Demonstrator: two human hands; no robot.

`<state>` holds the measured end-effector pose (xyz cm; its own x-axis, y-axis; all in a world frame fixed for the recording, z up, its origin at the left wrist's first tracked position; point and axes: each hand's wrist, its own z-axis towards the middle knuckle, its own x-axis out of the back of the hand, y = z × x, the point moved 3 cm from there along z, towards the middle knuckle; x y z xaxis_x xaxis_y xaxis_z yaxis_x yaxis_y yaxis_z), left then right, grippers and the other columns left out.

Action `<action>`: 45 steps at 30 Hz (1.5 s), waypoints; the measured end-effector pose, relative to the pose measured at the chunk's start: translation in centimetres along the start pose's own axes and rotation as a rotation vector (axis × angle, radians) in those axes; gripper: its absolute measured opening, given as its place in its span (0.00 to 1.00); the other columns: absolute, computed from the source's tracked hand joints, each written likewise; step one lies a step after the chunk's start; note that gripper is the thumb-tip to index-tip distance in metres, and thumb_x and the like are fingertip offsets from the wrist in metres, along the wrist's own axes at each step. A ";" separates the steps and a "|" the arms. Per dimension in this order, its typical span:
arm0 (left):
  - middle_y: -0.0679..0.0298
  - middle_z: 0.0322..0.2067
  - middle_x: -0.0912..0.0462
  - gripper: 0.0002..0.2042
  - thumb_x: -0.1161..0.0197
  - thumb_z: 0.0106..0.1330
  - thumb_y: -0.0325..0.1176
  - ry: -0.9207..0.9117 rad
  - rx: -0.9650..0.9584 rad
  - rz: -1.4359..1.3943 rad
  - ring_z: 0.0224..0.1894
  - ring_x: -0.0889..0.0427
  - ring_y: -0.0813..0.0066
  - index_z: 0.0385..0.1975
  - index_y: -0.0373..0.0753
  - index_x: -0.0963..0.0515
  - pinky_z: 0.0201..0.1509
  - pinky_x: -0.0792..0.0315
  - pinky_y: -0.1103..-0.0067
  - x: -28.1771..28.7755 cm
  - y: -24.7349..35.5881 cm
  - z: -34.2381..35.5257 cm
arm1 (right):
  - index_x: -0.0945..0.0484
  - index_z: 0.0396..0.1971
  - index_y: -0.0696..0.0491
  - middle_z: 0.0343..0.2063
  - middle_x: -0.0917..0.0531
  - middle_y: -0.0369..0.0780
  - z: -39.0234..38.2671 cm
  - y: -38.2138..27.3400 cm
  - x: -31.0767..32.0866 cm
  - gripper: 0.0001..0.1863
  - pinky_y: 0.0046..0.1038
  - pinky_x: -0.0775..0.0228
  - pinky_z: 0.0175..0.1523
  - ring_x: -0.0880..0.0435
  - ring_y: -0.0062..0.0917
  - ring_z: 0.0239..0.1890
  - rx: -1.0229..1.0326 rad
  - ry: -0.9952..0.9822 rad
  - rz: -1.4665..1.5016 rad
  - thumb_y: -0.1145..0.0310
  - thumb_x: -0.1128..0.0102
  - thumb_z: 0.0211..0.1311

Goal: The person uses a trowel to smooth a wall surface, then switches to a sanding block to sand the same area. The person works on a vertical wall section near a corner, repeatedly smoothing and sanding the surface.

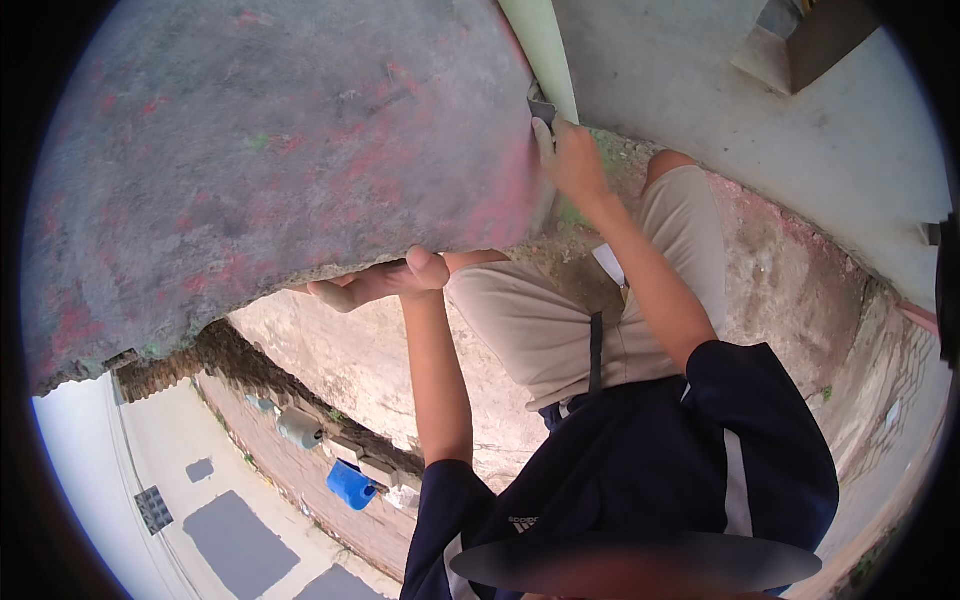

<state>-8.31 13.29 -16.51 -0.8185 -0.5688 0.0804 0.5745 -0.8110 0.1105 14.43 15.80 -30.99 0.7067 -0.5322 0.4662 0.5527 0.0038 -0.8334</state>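
A rough grey surface [280, 130] with red and green paint patches fills the upper left. My left hand [375, 280] is at its lower edge, fingers apart, partly tucked beneath it. My right hand [572, 160] is closed on a small grey flat tool [542, 105], held at the right edge of the painted surface, just below a pale green strip [545, 50]. The tool's full shape is hidden by my fingers. My knees in beige shorts are below and beside my right hand, with a small white item [607, 262] between them.
A smooth grey wall [660, 70] with a square recess is at the upper right. Stained pale concrete [300, 350] lies around my legs. At the lower left are a blue container [350, 485], a grey container [298, 428] and brickwork; paving curves along the right rim.
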 end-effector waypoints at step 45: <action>0.44 0.75 0.58 0.39 0.44 0.63 0.59 -0.001 -0.073 0.066 0.76 0.57 0.34 0.73 0.63 0.50 0.73 0.46 0.39 -0.3 1.9 2.6 | 0.18 0.43 0.60 0.33 0.16 0.56 11.5 -27.5 17.1 0.15 0.40 0.25 0.46 0.14 0.45 0.40 0.330 0.222 -0.323 0.64 0.43 0.68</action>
<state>-6.98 12.29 -13.75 -0.7790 -0.6211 0.0857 0.6253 -0.7797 0.0329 16.44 16.35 3.32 0.3856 -0.7173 0.5803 0.8629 0.0577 -0.5020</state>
